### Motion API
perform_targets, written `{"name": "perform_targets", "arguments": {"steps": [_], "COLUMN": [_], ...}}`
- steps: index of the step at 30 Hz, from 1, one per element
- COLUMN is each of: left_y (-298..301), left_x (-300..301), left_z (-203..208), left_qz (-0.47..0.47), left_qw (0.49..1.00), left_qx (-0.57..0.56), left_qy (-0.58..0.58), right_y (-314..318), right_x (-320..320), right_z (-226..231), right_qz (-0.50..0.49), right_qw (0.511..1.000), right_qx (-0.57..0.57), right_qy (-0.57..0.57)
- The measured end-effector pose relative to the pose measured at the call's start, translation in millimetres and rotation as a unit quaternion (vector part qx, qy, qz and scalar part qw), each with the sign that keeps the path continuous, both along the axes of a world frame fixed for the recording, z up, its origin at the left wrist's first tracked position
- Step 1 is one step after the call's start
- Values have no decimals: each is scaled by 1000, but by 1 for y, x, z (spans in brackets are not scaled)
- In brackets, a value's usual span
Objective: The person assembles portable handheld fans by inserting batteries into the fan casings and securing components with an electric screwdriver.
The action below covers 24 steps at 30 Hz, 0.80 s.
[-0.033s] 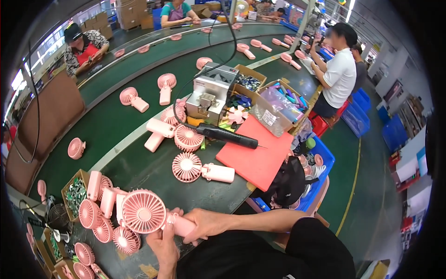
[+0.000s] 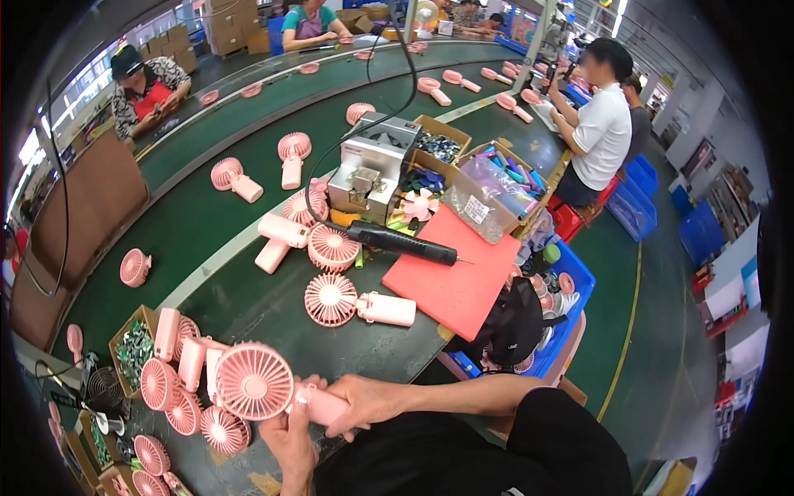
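A pink handheld fan (image 2: 254, 382) is held between my two hands, its round grille up and to the left. My right hand (image 2: 370, 403) wraps round the fan's handle. With bent fingers, my left hand (image 2: 291, 438) grips the fan at the neck, where head and handle meet; part of its grip is hidden. Beside the held fan, several pink fans (image 2: 184, 388) lie heaped on the dark bench. Farther up lies a single fan (image 2: 331, 299) with its handle to the right. A black electric screwdriver (image 2: 405, 241) rests on a red pad (image 2: 455, 269).
A grey metal machine (image 2: 372, 165) stands behind the screwdriver, with boxes of small parts (image 2: 438, 147) alongside. A green conveyor (image 2: 198, 202) carries more fans. At right is a blue crate (image 2: 583, 285). Co-workers sit across the belt; a person in white (image 2: 602, 124) works at far right.
The held fan's head has dipped very slightly. Both hands keep their grip.
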<state>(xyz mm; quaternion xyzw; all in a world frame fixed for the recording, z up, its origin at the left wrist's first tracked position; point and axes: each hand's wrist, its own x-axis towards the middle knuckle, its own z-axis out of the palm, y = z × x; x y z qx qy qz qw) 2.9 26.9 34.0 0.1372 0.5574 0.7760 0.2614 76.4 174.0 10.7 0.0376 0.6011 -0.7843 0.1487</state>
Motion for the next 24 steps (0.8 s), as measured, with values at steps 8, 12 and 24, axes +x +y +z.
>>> {"name": "perform_targets", "arguments": {"steps": [8, 12, 24], "left_y": [-27, -15, 11], "left_x": [-2, 0, 12], "left_z": [-38, -18, -24], "left_qz": [-72, -61, -58], "left_qw": [991, 996, 990], "left_qx": [-90, 28, -102], "left_qy": [62, -64, 80], "right_y": [-36, -48, -28], "right_x": [21, 24, 5], "right_z": [-29, -26, -2], "right_qz": [-11, -92, -183], "right_qw": [936, 956, 900], "right_qx": [-346, -264, 386], "right_qy": [-68, -83, 92]}}
